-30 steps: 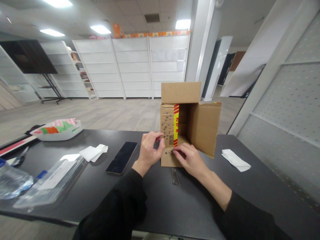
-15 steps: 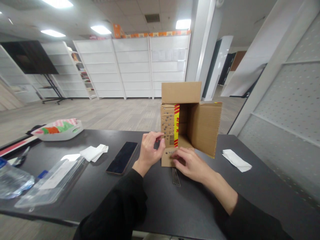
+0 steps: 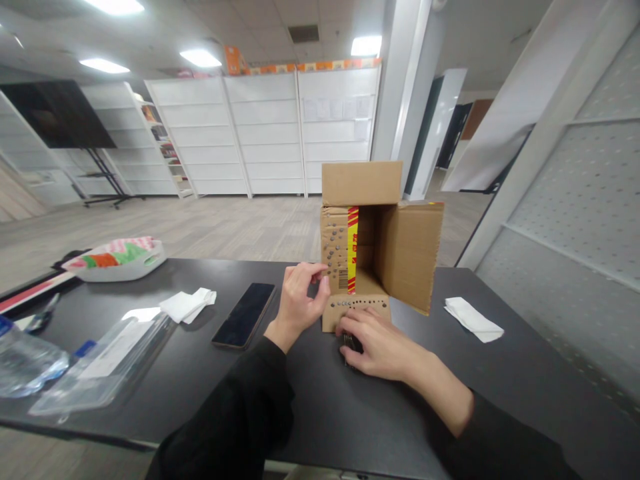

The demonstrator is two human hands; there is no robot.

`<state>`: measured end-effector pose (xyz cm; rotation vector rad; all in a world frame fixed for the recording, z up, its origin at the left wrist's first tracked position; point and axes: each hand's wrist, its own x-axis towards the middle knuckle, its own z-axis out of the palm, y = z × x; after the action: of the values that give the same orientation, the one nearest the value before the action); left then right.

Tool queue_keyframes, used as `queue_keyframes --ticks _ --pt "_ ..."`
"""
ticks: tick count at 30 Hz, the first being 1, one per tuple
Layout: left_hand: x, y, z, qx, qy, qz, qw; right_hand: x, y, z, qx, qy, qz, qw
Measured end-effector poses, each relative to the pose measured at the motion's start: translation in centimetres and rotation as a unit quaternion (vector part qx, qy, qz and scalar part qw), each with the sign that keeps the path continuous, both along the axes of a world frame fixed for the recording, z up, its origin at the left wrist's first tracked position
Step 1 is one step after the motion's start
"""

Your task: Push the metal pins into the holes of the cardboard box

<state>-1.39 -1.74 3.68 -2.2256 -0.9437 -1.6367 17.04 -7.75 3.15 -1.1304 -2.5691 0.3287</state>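
Note:
A cardboard box (image 3: 411, 260) lies open toward me on the dark table. Its left flap (image 3: 333, 233) carries scattered grey nail heads and a strip of red-and-yellow tape. Along the lower flap (image 3: 331, 322) runs a row of small holes, several filled with nail heads at the left end. My left hand (image 3: 300, 297) is at the left flap's edge, index finger and thumb apart, the fingertips at the cardboard. My right hand (image 3: 375, 340) is low over a bundle of thin nails (image 3: 349, 341) before the lower flap, its thumb and fingers apart around them; the nails are mostly hidden.
A phone (image 3: 244, 315) and a crumpled tissue (image 3: 189, 305) lie to the left. Farther left are a clear plastic case (image 3: 107, 363), a water bottle (image 3: 27, 360) and a white basket (image 3: 120, 260) with cloth. A folded tissue (image 3: 473, 319) lies at the right.
My right hand has moved from the lower flap's nail row down toward me, over the nails on the table, uncovering more of the holes. My left hand has stayed put.

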Motion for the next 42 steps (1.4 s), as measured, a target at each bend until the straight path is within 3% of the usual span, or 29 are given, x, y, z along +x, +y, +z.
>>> queue_keyframes --ticks 16,42 --pt "0.1 -0.1 0.1 0.001 0.0 0.004 1.0 -0.7 -0.1 -0.8 0.012 -0.009 0.009 1.0" --pt "0.2 -0.1 0.2 -0.005 0.002 0.005 1.0 -1.7 -1.4 -0.4 0.039 -0.053 -0.009 0.998"
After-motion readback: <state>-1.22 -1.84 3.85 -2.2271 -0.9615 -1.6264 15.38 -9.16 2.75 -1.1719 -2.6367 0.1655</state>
